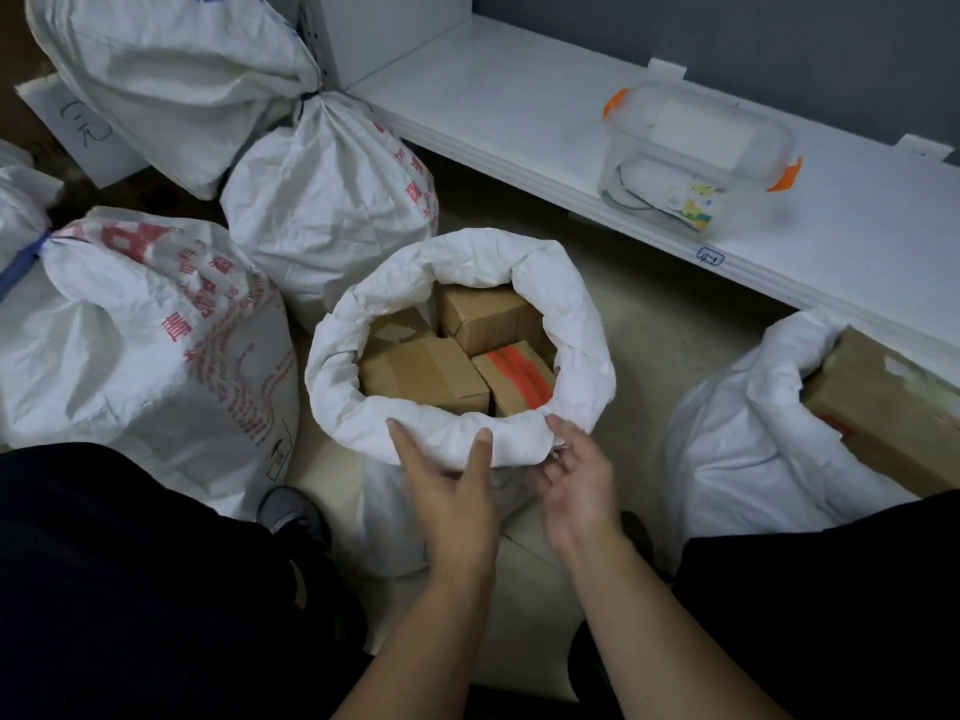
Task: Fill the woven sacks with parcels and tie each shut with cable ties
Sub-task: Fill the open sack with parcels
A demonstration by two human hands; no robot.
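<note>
Right now I see the open sack [462, 350] sitting at the centre of the floor [665, 324], its mouth rolled down into a thick white collar. Inside it lie brown cardboard parcels [423, 374] packed close together — one at about 4 o'clock within the mouth carries orange tape [519, 374].

My left hand [447, 483] is on the near edge of the collar at 6 o'clock, thumb on top and fingers tucked beneath the roll, so that grip is curled round the fabric. My right hand [574, 478] is just beside it at 5 o'clock, fingers bent and pinching the underside of the same rolled edge.

At 9 o'clock a tied sack with red print [156, 335] lies on its side, its neck bound in blue. At 11 o'clock two more closed sacks [322, 194] lean together, cinched by a dark cable tie [306, 97]. At 3 o'clock a second open sack [753, 433] holds a large brown box [883, 402].

Along 1 to 2 o'clock runs a white shelf [519, 96], bearing a clear plastic container [698, 158] with orange clips. My dark trouser legs [130, 579] fill the lower corners.
</note>
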